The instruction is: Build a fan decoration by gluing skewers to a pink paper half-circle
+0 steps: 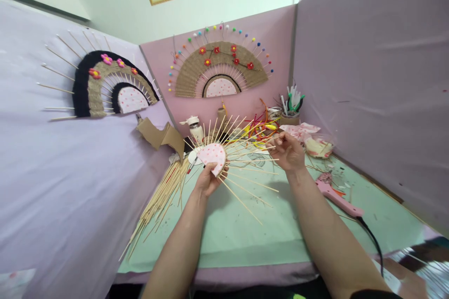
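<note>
A half-round piece covered in white cloth with pink dots is in my left hand, thumb on its front and fingers behind. Thin wooden sticks fan out from its curved edge, upward and to the right. My right hand is raised at the outer tips of the sticks on the right. Its fingers are curled together; what they grip, if anything, is too small to make out.
Loose sticks lie at the left of the green-covered table. A pink glue gun with a black cord rests at the right. Behind stand a white-lidded bottle and a pen pot. Finished fan decorations hang on the partitions.
</note>
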`<state>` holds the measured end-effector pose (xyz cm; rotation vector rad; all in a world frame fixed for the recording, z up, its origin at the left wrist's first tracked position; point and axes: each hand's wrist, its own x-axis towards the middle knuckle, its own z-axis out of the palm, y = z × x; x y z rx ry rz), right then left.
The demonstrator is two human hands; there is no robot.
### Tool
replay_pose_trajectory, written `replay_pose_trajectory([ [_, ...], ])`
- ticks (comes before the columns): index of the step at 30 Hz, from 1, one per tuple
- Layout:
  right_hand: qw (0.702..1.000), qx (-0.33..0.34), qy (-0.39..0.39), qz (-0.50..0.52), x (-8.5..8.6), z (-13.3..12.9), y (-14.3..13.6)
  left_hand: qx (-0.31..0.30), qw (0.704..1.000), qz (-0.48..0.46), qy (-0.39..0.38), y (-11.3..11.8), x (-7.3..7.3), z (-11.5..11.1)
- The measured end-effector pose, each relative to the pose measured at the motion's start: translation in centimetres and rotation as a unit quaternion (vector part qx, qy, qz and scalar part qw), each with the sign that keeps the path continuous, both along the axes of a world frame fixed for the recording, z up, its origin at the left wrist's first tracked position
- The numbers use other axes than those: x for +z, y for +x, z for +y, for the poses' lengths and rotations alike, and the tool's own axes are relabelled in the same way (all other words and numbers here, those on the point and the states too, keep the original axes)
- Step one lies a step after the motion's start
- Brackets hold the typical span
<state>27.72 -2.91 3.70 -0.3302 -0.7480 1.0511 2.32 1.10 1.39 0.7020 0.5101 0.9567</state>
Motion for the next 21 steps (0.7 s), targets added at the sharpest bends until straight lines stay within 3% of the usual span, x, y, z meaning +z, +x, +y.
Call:
replay_pose_trajectory([
  [6, 1.0, -0.012, -0.018, 0.01, 0.0, 0.2, 0.1, -0.007, 1.0, 0.011, -0.009, 0.0, 0.0, -0.1],
  [14, 0.992, 0.074, -0.067, 0.075, -1.0, 1.6, 0.2, -0.018, 1.0, 0.016, -0.006, -0.2, -0.2, -0.2],
  [21, 0.984, 0.084, -0.152, 0.028, -2.0, 2.8, -1.6, -0.073, 0.997, 0.02, 0.018, -0.5, -0.7, -0.4],
])
